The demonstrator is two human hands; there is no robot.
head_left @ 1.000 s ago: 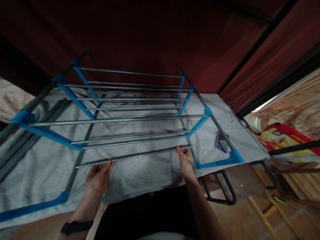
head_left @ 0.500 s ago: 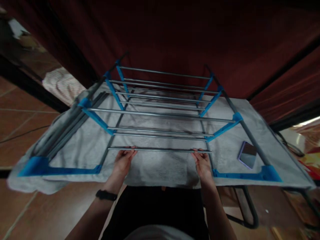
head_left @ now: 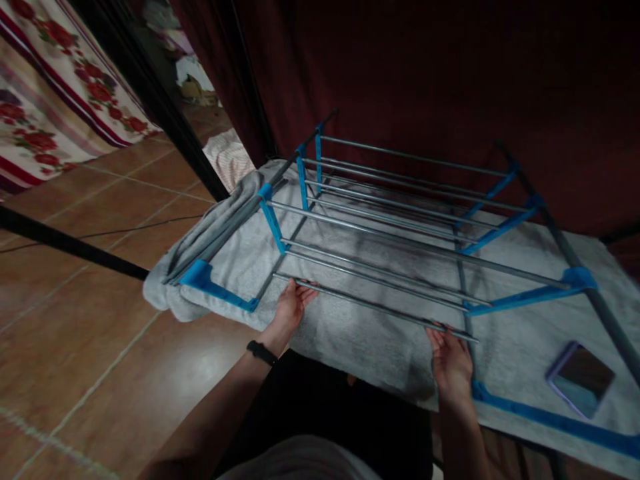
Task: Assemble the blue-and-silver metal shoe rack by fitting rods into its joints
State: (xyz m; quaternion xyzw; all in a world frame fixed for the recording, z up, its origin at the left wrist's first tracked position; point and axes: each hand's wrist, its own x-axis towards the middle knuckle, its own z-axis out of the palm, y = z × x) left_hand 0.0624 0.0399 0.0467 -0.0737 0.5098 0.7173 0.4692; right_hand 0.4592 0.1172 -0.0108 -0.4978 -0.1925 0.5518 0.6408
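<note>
A rack of grey metal tubes (head_left: 400, 239) with blue plastic brackets (head_left: 273, 223) lies before me on a grey cloth (head_left: 350, 350). My left hand (head_left: 290, 308) has its fingers closed round a thin metal rod (head_left: 370, 307) near the rod's left end. Near the other end, my right hand (head_left: 453, 367) grips the same rod from below. The rod runs across the near side of the rack, its ends over or beside the rack's two side tubes. Whether those ends touch the tubes I cannot tell. Several similar rods span the brackets farther back.
A phone (head_left: 580, 379) in a purple case lies on the cloth at the right. Behind the rack hangs a dark red curtain (head_left: 410, 73). A black bar (head_left: 75, 245) and a cable (head_left: 135, 229) cross the tiled floor side. A floral cloth (head_left: 65, 93) hangs at far left.
My view has swung to the left, so the rack appears farther right and tilted. Both hands keep their hold on the rod, with little other visible movement.
</note>
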